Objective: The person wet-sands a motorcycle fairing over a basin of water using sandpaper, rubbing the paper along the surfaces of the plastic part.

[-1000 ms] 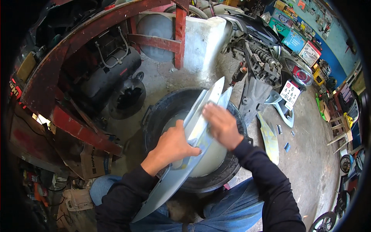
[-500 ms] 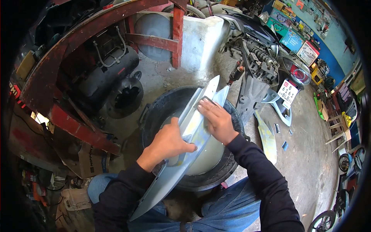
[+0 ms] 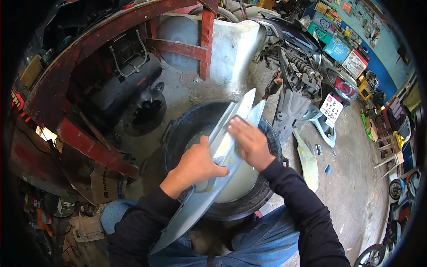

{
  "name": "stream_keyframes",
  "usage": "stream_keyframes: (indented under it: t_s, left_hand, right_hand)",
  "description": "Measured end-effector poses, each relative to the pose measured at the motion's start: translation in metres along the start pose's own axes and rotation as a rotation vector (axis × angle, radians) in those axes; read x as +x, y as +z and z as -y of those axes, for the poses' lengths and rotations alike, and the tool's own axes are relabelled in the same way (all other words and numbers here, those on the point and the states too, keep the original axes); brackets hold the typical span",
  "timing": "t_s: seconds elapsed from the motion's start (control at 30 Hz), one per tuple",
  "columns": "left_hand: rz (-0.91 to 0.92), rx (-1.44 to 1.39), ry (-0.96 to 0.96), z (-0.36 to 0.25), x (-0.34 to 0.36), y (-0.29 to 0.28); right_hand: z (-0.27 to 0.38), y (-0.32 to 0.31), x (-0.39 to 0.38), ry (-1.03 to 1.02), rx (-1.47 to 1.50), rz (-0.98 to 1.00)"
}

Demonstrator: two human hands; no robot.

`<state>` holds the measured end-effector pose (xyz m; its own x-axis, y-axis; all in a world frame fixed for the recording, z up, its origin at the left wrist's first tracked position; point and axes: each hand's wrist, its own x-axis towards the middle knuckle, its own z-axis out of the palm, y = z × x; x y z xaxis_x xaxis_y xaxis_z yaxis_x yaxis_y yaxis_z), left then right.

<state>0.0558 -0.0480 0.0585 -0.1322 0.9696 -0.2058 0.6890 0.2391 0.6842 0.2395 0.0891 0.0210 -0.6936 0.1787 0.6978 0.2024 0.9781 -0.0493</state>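
A long, pale grey motorcycle body panel [image 3: 183, 218] with yellowish patches slants across a black tub [image 3: 267, 187] of cloudy water. My left hand [image 3: 192, 168] grips its middle, thumb over the near face and fingers reaching round the far edge. Higher up, my right hand [image 3: 251, 143] presses on the panel with fingers together, slightly blurred. A thin dark edge shows at those fingertips, apparently a piece of sandpaper [image 3: 240, 119]; most of it is hidden under the hand. The panel's lower end rests by my left leg.
Left of the tub are a red metal frame [image 3: 98, 151] and a black air compressor tank [image 3: 129, 84]. A partly stripped motorcycle [image 3: 307, 66] stands at the far right. Another yellow-patched panel [image 3: 307, 160] and small blue pieces [image 3: 328, 169] lie on the concrete floor.
My right hand has shifted slightly down along the panel and is more blurred. My left hand keeps its grip, and the panel stays nearly in place.
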Motion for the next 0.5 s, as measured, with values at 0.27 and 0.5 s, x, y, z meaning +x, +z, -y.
stream_keyframes:
  t_s: [0.27,0.5]
  left_hand:
    - [-0.014,0.011,-0.001,0.002,-0.002,0.001]
    - [-0.006,0.032,-0.018,0.002,-0.002,0.002]
  right_hand:
    - [-0.003,-0.004,-0.002,0.043,-0.076,0.061]
    - [0.021,-0.010,0.001,-0.033,0.000,0.079]
